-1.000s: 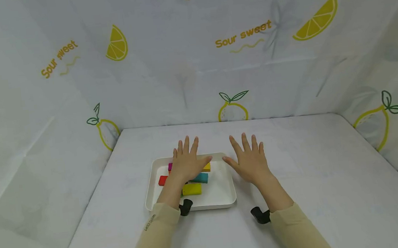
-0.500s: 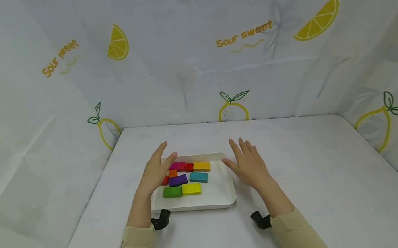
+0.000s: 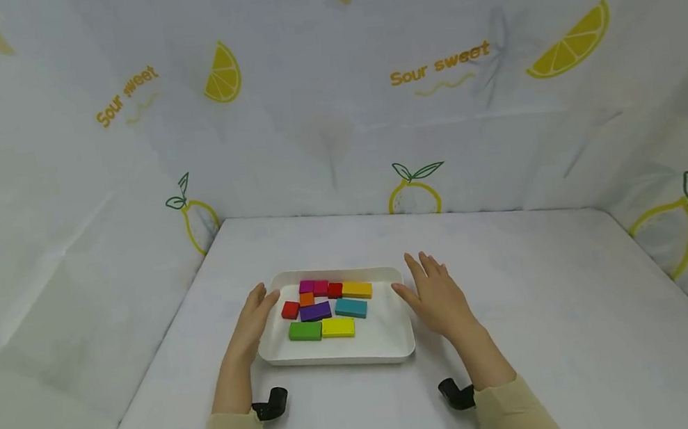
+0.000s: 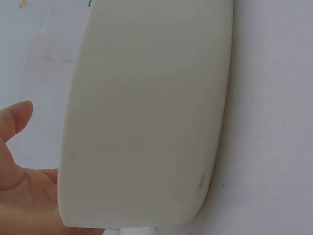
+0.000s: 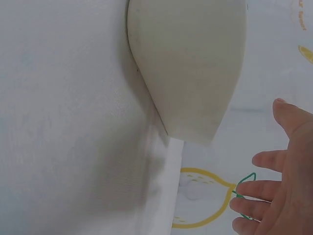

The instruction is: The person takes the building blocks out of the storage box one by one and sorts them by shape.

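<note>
Tray [image 3: 396, 349], white and shallow, on the desk [image 3: 551, 332] between both hands, holding ten coloured blocks [image 3: 327, 307] laid flat in loose rows. Left hand [image 3: 254, 320]: fingers straight, resting at the tray's left rim, gripping nothing. Right hand [image 3: 437, 294]: fingers spread and relaxed, just beside the right rim, apart from it. Judged progress: every block lies in the tray; none is lifted or held.

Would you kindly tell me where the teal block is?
In the head view, the teal block lies in the white tray, right of the purple block.
</note>
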A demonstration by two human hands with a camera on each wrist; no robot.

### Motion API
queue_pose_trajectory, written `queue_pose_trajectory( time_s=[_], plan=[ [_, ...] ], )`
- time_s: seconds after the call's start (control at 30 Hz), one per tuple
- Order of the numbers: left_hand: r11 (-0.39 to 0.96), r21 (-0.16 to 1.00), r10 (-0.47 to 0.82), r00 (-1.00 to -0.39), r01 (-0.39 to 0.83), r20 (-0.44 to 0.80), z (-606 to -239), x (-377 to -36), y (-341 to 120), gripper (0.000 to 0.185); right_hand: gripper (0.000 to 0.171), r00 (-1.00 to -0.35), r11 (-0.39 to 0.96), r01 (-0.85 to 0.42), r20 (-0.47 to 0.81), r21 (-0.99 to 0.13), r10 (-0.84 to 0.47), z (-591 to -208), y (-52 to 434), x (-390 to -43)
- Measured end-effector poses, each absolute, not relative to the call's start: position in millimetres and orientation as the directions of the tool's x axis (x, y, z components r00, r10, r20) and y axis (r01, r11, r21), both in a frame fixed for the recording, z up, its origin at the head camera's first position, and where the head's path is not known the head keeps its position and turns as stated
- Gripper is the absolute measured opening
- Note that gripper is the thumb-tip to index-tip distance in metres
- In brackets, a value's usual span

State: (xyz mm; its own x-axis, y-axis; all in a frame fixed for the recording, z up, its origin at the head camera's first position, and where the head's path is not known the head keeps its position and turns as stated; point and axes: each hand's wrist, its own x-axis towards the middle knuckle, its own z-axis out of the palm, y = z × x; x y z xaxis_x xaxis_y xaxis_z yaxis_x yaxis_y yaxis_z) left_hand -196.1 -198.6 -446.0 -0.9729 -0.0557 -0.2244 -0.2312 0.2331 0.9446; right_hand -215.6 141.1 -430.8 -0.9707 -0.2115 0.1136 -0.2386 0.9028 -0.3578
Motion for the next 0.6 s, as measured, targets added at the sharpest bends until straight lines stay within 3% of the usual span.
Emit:
queue_pose_trajectory(
  time_s=[0.27, 0.6],
  plan=[
    [0.048, 0.964, -0.04, -0.965, -0.262, -0.26, -465, -194, -204, 0.058, 0.074, -0.973, 0.894, -0.229, 0.115, -0.387, -0.199, -432, 144, -212],
    [-0.074, 0.971, -0.075, -0.969, -0.228, -0.234, -479, -194, -203, 0.052, 0.072, -0.972, 0.877, -0.234, 0.12, -0.42, -0.202, -434, 145, -213]
  ],
)
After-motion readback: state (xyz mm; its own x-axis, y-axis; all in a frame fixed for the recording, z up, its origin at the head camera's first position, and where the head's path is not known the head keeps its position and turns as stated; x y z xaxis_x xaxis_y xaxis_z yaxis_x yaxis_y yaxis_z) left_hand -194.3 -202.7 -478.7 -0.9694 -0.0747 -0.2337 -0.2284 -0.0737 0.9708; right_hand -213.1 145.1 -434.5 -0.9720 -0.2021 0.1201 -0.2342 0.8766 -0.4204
